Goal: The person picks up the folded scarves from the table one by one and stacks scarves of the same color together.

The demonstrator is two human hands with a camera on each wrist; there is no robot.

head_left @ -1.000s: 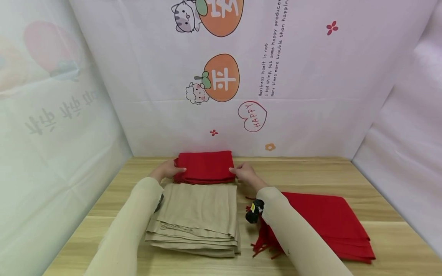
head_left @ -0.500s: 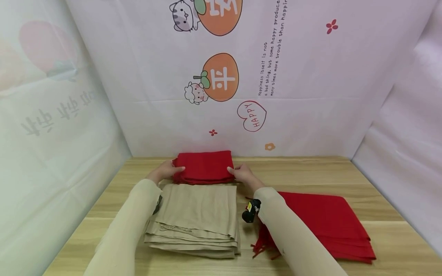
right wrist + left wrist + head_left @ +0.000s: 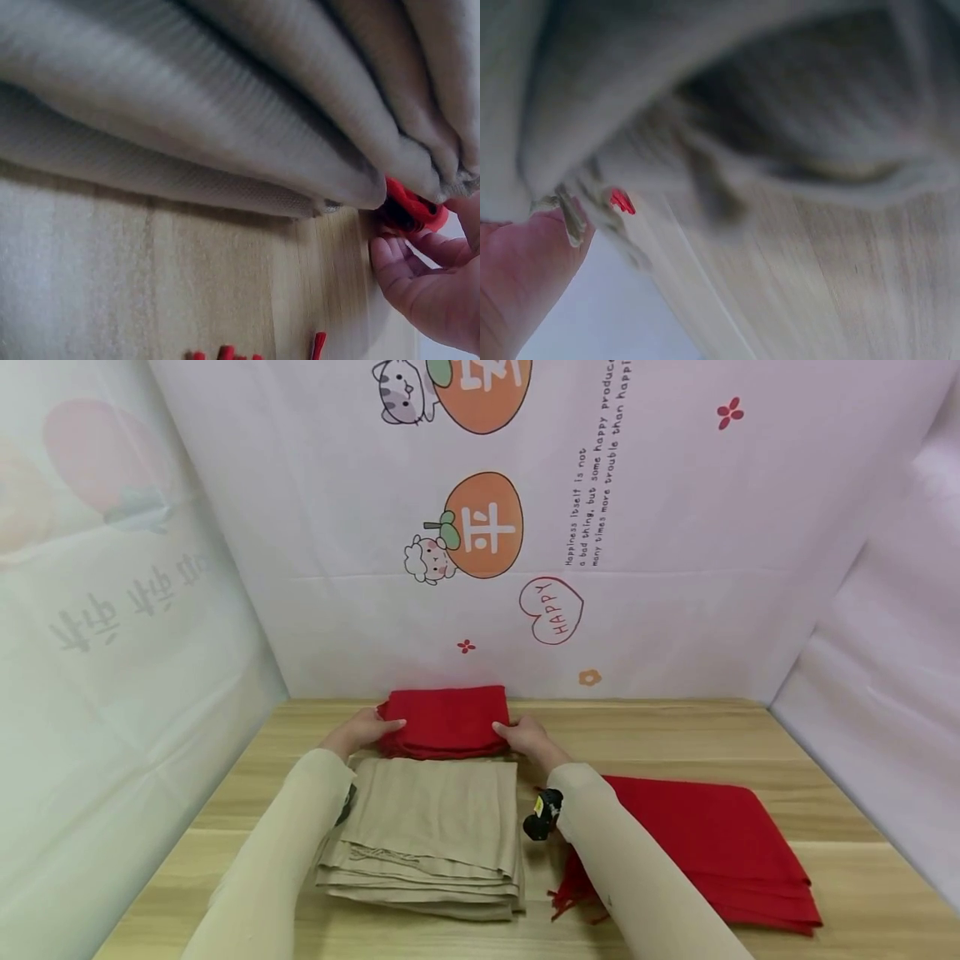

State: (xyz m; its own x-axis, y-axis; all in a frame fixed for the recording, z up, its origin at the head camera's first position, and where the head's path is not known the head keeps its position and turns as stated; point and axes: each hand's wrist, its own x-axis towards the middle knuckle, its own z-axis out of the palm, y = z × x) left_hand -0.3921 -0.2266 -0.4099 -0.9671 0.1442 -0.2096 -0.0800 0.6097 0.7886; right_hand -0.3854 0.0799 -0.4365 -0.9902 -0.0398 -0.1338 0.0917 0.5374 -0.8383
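Observation:
A small folded red scarf (image 3: 450, 718) lies at the back of the table, against the patterned backdrop. My left hand (image 3: 362, 731) grips its left end, thumb on top and the other fingers out of sight. At the opposite end my right hand (image 3: 528, 739) holds the scarf's edge, thumb above. In the right wrist view, the right hand's fingers (image 3: 397, 259) curl under the red edge (image 3: 412, 206). Just in front sits a stack of folded beige scarves (image 3: 431, 818) with fringe showing. Beige cloth (image 3: 615, 90) fills much of the left wrist view, beside part of the left hand (image 3: 532, 270).
To the right lies a larger folded red scarf (image 3: 720, 843) with fringe on its left end, partly under the right forearm. A wood-grain table (image 3: 637, 735) carries everything. White printed cloth (image 3: 360, 610) hangs behind and at both sides.
My right wrist has shifted slightly to the left, its thumb a little further onto the small red scarf. Both stacks and the scarf at the back stay in place.

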